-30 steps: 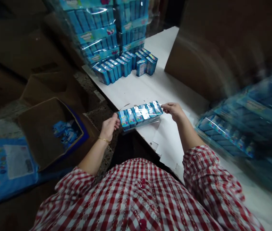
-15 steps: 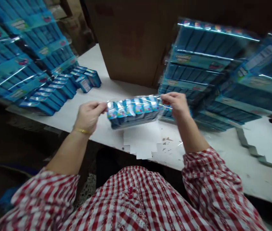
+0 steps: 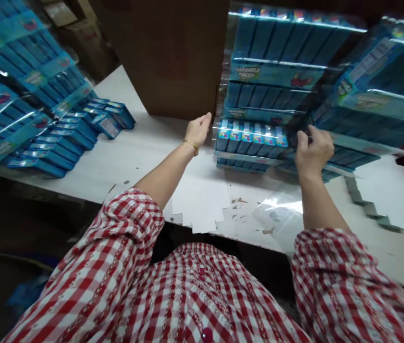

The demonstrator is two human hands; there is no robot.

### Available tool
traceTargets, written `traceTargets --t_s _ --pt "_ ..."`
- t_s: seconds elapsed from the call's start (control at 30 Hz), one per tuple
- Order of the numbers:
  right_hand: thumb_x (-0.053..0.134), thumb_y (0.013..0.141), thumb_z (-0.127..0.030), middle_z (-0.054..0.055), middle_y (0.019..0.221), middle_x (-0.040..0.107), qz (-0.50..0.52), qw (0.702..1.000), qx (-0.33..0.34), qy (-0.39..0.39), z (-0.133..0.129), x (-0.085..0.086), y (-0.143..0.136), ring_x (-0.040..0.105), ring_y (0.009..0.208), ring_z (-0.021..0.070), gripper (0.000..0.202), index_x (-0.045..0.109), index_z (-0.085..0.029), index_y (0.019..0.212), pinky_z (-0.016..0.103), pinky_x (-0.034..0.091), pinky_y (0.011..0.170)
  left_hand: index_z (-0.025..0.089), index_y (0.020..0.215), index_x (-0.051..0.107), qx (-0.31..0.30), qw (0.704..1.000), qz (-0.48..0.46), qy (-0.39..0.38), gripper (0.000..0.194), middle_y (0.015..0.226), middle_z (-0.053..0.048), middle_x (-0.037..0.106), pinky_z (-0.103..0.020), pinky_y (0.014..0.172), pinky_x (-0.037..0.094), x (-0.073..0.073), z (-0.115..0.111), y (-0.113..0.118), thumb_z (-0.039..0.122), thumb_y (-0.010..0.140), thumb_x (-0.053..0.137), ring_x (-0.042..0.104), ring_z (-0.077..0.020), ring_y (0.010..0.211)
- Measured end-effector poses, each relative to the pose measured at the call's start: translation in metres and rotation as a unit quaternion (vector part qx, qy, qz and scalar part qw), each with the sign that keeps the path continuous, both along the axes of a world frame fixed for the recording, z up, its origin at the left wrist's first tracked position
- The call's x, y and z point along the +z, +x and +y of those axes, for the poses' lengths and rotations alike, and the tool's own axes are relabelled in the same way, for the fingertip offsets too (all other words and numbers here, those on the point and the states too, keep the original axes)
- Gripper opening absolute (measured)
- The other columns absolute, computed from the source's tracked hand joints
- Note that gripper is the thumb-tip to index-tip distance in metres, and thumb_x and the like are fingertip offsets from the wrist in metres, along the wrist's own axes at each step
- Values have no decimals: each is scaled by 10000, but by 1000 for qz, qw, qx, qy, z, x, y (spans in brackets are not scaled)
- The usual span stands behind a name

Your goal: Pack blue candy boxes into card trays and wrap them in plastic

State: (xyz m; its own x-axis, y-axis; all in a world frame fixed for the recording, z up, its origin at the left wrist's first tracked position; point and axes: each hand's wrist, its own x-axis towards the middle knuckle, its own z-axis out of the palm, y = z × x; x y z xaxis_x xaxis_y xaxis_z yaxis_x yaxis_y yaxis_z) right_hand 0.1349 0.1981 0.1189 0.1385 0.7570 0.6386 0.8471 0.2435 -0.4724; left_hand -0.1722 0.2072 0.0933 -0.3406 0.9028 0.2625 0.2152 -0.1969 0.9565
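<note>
The wrapped pack of small blue boxes (image 3: pixel 250 140) lies at the front of the right-hand stack (image 3: pixel 276 74), on top of another pack. My left hand (image 3: pixel 199 129) is at the left end of this pack, its fingers pinched on the edge of the clear film. At the pack's right end, my right hand (image 3: pixel 312 147) has thumb and fingers curled towards each other; whether film is between them is hard to make out. A flat white card (image 3: pixel 202 200) with notched edges lies in front of the pack.
Loose blue boxes (image 3: pixel 62 140) stand at the left beside tall stacks of wrapped packs (image 3: pixel 12 81). A large brown carton (image 3: pixel 169 62) rises behind the table (image 3: pixel 144 162). Clear film (image 3: pixel 280 214) lies near the front edge. White cut cards (image 3: pixel 387 190) are at the far right.
Both hands have moved right and away from my body with the wrapped pack, which has gone from above the white card to the stack. The view has shifted to the right.
</note>
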Motion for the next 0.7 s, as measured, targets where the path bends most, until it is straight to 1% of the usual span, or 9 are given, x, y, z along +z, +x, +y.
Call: traceTargets --t_s 0.03,0.1,0.17,0.23,0.3,0.4,0.47,0.6,0.7 --pt "429 862 -353 141 1037 633 -48 998 25 22 -21 -12 -10 545 1009 240 349 630 -138 1049 430 376 908 125 731 607 5 999 34 -10 306 820 -42 634 -282 795 444 -13 -16 -11 400 827 514 589 -163 866" --pt "417 875 -383 124 1057 637 -123 972 196 -32 -71 -46 -40 548 1035 228 357 626 -162 1062 399 398 908 147 802 634 4 992 118 -37 239 927 -68 654 -342 942 390 -45 -60 -34 379 767 592 571 -208 982" --pt "551 778 -492 157 1272 528 -222 890 381 -119 -123 -89 -77 454 1193 288 551 543 -156 1214 438 360 975 168 838 652 -35 981 173 -85 251 1026 -102 653 -378 1031 317 -80 -115 -54 382 707 648 539 -251 1078" --pt "671 646 -540 167 1419 364 -309 814 458 -180 -165 -128 -111 269 1311 392 829 420 -156 1337 559 248 1030 192 939 651 -85 960 232 -133 323 1164 -118 611 -404 1058 285 -111 -172 -72 419 709 637 485 -274 1175" --pt "696 656 -436 182 1473 246 -351 788 461 -209 -192 -154 -135 161 1345 420 873 333 -131 1389 606 162 1049 211 1046 618 -85 935 297 -174 403 1276 -122 544 -461 1074 239 -131 -226 -85 466 735 600 425 -297 1243" --pt "588 764 -287 176 1479 228 -369 778 463 -210 -203 -164 -158 153 1352 409 700 329 -119 1392 623 144 1054 201 1210 518 -65 914 359 -175 613 1388 -151 419 -489 1080 209 -141 -288 -99 541 709 611 332 -317 1312" --pt "518 805 -234 169 1460 280 -375 770 476 -200 -203 -160 -170 205 1340 404 595 372 -119 1371 628 180 1044 187 1278 456 -72 912 371 -160 724 1423 -166 361 -471 1083 206 -141 -310 -102 548 679 641 286 -315 1337" --pt "400 870 -188 165 1388 409 -372 749 516 -189 -219 -152 -187 359 1284 355 468 433 -93 1327 573 288 1030 197 1294 456 -70 928 334 -148 681 1430 -153 354 -473 1076 187 -145 -318 -101 450 694 655 262 -317 1347" --pt "325 901 -154 146 1347 465 -339 722 581 -162 -240 -147 -195 427 1256 264 433 456 -85 1307 446 351 1041 251 1144 603 -63 951 279 -119 399 1325 -105 506 -465 1060 216 -152 -316 -103 351 757 590 367 -287 1293"
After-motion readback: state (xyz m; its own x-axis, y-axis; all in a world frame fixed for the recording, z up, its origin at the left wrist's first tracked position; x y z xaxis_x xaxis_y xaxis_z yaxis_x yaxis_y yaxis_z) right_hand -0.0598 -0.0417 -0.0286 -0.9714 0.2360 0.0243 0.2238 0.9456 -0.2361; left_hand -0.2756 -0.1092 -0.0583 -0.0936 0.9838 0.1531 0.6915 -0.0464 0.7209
